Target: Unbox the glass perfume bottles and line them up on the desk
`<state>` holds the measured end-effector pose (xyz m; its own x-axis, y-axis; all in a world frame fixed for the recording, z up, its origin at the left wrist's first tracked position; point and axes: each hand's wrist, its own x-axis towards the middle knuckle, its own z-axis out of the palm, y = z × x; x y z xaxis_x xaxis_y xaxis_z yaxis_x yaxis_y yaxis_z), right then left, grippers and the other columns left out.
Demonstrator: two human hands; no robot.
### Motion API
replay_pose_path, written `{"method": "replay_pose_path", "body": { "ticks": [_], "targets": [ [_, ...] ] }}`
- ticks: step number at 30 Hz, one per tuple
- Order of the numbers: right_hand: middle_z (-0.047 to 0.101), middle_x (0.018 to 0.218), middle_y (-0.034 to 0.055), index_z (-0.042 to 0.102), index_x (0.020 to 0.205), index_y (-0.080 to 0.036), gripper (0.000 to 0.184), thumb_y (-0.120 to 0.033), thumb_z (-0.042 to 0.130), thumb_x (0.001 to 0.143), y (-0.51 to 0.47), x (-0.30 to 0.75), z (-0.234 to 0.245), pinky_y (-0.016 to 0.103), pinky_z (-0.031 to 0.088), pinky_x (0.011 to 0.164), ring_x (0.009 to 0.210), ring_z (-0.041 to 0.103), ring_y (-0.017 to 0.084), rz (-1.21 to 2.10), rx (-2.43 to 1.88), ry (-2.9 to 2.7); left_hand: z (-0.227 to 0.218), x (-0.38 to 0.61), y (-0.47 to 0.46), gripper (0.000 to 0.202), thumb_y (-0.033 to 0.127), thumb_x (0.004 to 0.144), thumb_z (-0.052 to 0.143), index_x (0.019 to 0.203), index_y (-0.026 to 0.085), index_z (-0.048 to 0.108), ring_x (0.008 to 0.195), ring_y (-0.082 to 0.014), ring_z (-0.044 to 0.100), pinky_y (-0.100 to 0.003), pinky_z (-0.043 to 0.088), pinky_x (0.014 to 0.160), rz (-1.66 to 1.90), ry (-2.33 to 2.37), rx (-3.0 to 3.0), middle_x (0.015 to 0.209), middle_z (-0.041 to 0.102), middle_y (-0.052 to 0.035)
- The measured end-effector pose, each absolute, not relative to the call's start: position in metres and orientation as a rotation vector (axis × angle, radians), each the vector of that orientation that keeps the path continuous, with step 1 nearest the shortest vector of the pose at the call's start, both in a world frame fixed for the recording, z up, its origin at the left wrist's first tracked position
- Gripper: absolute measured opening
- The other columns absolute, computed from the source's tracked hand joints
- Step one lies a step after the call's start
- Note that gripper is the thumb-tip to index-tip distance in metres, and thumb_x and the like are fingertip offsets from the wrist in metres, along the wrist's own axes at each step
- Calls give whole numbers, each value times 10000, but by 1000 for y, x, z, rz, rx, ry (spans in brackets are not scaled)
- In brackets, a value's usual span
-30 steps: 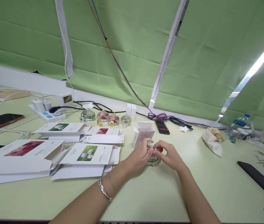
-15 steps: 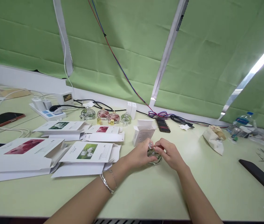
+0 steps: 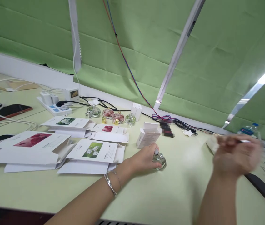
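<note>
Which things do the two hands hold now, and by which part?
The left hand grips the small glass bottle by its side, on the table. The right hand is blurred; whether it holds anything cannot be told.

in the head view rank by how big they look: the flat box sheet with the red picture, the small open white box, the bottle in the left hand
1. flat box sheet with the red picture, clearly largest.
2. small open white box.
3. bottle under the left hand, smallest, though part is hidden by the fingers.

Two bare forearms without sleeves, thin silver bangle and fine chain bracelet (image 3: 112,184) on left wrist
</note>
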<state>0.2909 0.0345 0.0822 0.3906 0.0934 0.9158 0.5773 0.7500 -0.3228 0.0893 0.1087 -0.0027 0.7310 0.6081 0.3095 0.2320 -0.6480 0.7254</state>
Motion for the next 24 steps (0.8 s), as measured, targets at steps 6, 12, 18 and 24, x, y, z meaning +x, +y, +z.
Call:
{"method": "replay_pose_path", "body": {
  "ticks": [6,12,18,24],
  "targets": [
    [488,661,-4,519,866,-192,292,-476,462,832,67,306,76,300,368,589,593,463,145,-238,-1103,-1223,1,82,98,432,423,684,677,967,185,452,846,-221,534,-318,435,702,743,619,2310,967,548,-71],
    [557,853,61,565,926,-186,291,-416,405,849,132,319,52,320,424,668,749,524,184,-184,-1428,-1629,94,61,92,314,425,918,289,998,179,468,1118,-242,381,-386,388,908,1375,470,2501,1077,453,-135],
    [576,837,77,610,878,-185,224,-308,445,789,199,301,35,342,445,672,717,545,192,68,-1426,-1923,170,37,197,264,392,831,521,943,162,586,846,-187,521,-324,422,771,1185,901,2677,845,549,-38],
    [604,690,13,616,805,-195,182,-189,555,634,247,269,4,318,451,656,674,568,184,367,-1364,-2025,101,54,275,248,185,712,617,959,170,611,773,-166,589,-236,416,645,321,1128,2750,884,642,-34]
  ]
}}
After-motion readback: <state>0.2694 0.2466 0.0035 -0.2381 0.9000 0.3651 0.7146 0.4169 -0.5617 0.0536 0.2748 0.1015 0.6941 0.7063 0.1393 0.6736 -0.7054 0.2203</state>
